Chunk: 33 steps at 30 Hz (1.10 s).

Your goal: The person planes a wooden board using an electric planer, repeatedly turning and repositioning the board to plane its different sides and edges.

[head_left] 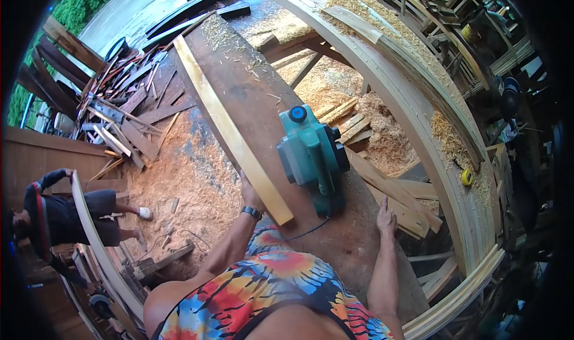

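A long, pale wooden strip [230, 125] lies along the left side of the brown workbench [257, 83]. My left hand [252, 196], with a dark watch at the wrist, is closed on the strip's left edge near its close end; some of its fingers are hidden by the wood. To the right of the strip, a green electric planer [311, 149] rests on the bench, its cord trailing toward me. My right hand [387, 219] is at the bench's right edge, apart from the planer, with one finger stretched forward and nothing visible held.
Curved stacked boards [412, 110] with shavings on them stand on the right, with a yellow tape measure [467, 177] there. Scrap wood [128, 110] is heaped at the left over sawdust [179, 190]. Another person [66, 211] holds a curved board at far left.
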Available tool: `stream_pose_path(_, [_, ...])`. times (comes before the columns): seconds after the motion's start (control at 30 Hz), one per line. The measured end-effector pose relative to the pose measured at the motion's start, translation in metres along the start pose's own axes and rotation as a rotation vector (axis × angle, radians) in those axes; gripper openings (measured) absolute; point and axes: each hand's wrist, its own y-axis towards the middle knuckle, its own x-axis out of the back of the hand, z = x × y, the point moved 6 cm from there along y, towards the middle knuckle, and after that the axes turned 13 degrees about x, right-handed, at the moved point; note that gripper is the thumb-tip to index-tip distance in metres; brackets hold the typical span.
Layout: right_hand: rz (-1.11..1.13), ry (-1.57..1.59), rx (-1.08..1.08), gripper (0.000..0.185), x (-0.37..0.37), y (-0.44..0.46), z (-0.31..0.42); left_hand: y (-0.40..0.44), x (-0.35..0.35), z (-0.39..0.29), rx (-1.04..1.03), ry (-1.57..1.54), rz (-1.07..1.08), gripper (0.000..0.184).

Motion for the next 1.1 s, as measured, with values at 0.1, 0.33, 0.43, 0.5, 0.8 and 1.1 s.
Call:
stream_pose_path(0.1, [-0.026, -0.010, -0.034, 0.099, 0.002, -0.004, 0.000, 0.000, 0.000, -0.002, -0.006, -0.004, -0.009, 0.061])
stream_pose_path(0.33, [-0.104, -0.033, -0.043, 0.097, 0.012, -0.015, 0.013, 0.022, 0.019, 0.001, 0.011, -0.007, -0.001, 0.058])
stream_pose_path(0.43, [-0.147, -0.047, -0.029, 0.092, 0.017, -0.016, 0.019, 0.029, 0.032, -0.011, -0.156, 0.167, -0.147, 0.061])
stream_pose_path(0.5, [-0.237, -0.089, -0.053, 0.084, 0.003, -0.005, 0.005, 0.028, 0.042, -0.019, -0.329, 0.366, -0.289, 0.065])
stream_pose_path(0.8, [-0.421, 0.917, 0.147, 0.050, -0.046, 0.002, 0.013, 0.063, -0.021, -0.013, -0.308, 1.065, -0.086, 0.075])
stream_pose_path(1.1, [-0.245, 0.377, -0.005, 0.089, -0.036, -0.010, 0.011, 0.071, -0.035, 0.028, 0.026, 1.161, 0.009, 0.085])
